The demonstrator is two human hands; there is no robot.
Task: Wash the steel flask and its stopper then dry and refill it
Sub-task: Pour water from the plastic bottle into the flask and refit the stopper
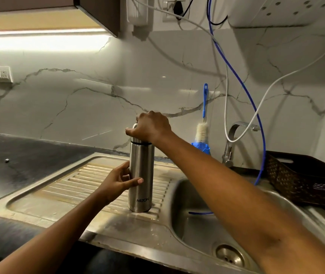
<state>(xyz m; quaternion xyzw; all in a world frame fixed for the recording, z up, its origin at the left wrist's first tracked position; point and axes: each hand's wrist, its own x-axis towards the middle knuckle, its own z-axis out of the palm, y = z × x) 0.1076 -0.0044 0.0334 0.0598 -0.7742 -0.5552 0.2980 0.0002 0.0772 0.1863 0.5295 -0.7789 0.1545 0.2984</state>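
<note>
A tall steel flask [141, 186] stands upright on the ribbed steel drainboard [90, 178] left of the sink basin. My left hand [118, 181] grips the flask's body at mid height, thumb across its front. My right hand [149, 126] is curled over the flask's steel cap [134, 126], covering most of it. The stopper is hidden under the cap.
The sink basin [201, 228] with its drain lies to the right, a steel tap [230, 143] behind it. A blue-handled bottle brush [203, 125] leans on the marble wall. A dark woven basket [303, 178] sits at the right. Blue and white hoses hang above the sink.
</note>
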